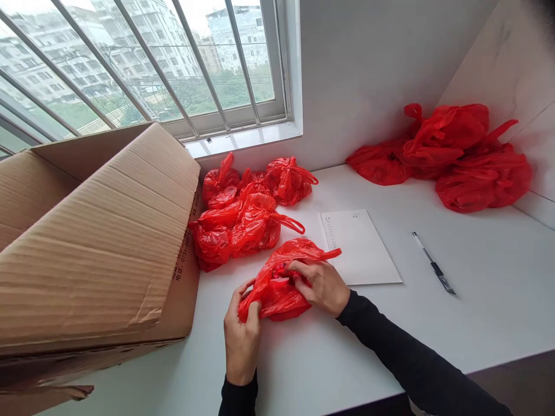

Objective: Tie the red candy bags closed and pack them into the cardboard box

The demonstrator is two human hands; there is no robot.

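A red plastic bag [284,277] lies on the white table [477,300] in front of me. My left hand [241,335] pinches its near left corner, fingers closed on the plastic. My right hand [321,284] grips the bag's top right part, fingers curled into the crumpled plastic near its opening. Something small and pinkish shows inside the bag between my hands. One bag handle sticks out to the right, over a sheet of paper [359,245].
A large open cardboard box [95,242] lies on its side at the left. Several tied red bags [247,214] cluster beside it; another pile of red bags [455,156] sits at the back right corner. A pen [433,270] lies right of the paper. A barred window [143,63] is behind.
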